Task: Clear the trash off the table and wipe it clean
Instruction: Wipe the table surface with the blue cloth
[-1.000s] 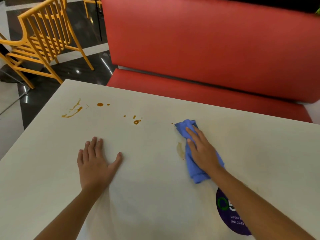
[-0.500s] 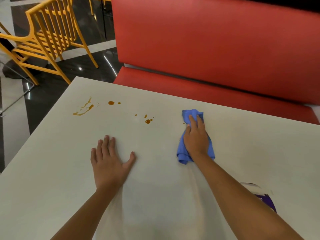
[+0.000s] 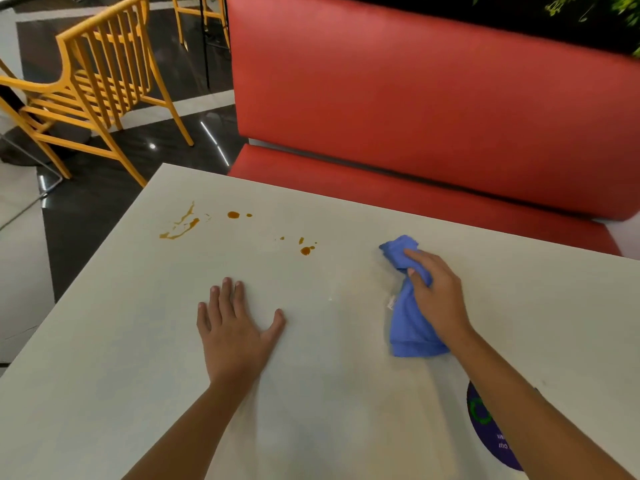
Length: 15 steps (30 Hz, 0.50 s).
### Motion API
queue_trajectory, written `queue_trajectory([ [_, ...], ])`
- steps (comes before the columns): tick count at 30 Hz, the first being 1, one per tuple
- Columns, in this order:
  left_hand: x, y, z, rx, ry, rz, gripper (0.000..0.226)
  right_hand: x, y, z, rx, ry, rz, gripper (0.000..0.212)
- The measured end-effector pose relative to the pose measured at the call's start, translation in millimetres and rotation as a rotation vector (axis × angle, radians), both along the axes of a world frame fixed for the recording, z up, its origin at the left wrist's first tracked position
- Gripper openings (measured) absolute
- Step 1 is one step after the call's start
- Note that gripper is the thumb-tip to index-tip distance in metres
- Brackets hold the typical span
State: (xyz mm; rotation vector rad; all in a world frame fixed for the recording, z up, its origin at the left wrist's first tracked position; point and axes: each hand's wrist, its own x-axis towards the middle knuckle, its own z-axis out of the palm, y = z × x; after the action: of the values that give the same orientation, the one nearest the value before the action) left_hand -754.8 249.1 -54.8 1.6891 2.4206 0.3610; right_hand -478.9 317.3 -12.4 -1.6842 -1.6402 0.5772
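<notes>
Left hand lies flat, palm down, on the tabletop. Its fingers are straight and slightly spread, the thumb is out to the side, and it holds nothing. Beyond its fingertips, toward the far-left corner, are an orange-brown streak and, just right of it, a round drop. Further right is a cluster of smaller spots. All of these are apart from both hands. Right of the cluster lies the blue cloth, bunched into a long roll running from far to near. Right hand rests on top of the cloth, fingers bent over its far half and clamping it against the tabletop. The cloth's near end shows beside the wrist. Purple sticker, partly hidden by the right forearm, sits at the near right. Red bench stands behind the far edge.
</notes>
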Motion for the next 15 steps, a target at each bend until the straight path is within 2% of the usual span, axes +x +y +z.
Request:
queue_trajectory([
  [3, -0.1, -0.2, -0.1, -0.004, 0.001, -0.004, 0.098, 3.6, 5.2, 27.5, -0.024, 0.153, -0.126, 0.03],
  [5, -0.8, -0.5, -0.4, -0.008, 0.0, -0.004, 0.099, 2.5, 12.5, 37.8, -0.12, 0.292, -0.213, 0.024],
  [8, -0.4, -0.1, -0.5, -0.003, -0.003, 0.001, 0.099, -5.6, 19.4, 45.9, -0.415, 0.701, -0.291, 0.012],
  [10, 0.1, 0.1, -0.2, -0.004, -0.003, 0.0, 0.099, -10.5, 19.5, 48.3, -0.589, 1.006, -0.191, 0.019],
  [11, 0.2, 0.0, -0.1, -0.007, -0.001, 0.0, 0.099, -11.2, 19.4, 48.4, -0.652, 1.079, -0.171, 0.024],
  [12, 0.3, 0.0, 0.2, -0.011, 0.001, -0.001, 0.099, -12.3, 19.1, 49.1, -0.681, 1.079, -0.157, 0.025],
  [13, 0.1, -0.1, 0.2, -0.013, 0.004, -0.001, 0.099, -12.0, 19.9, 48.5, -0.676, 0.996, -0.172, 0.022],
  [15, -0.1, 0.4, 0.1, -0.015, 0.012, 0.001, 0.099, -3.2, 24.0, 40.1, -0.577, 0.626, -0.276, 0.024],
])
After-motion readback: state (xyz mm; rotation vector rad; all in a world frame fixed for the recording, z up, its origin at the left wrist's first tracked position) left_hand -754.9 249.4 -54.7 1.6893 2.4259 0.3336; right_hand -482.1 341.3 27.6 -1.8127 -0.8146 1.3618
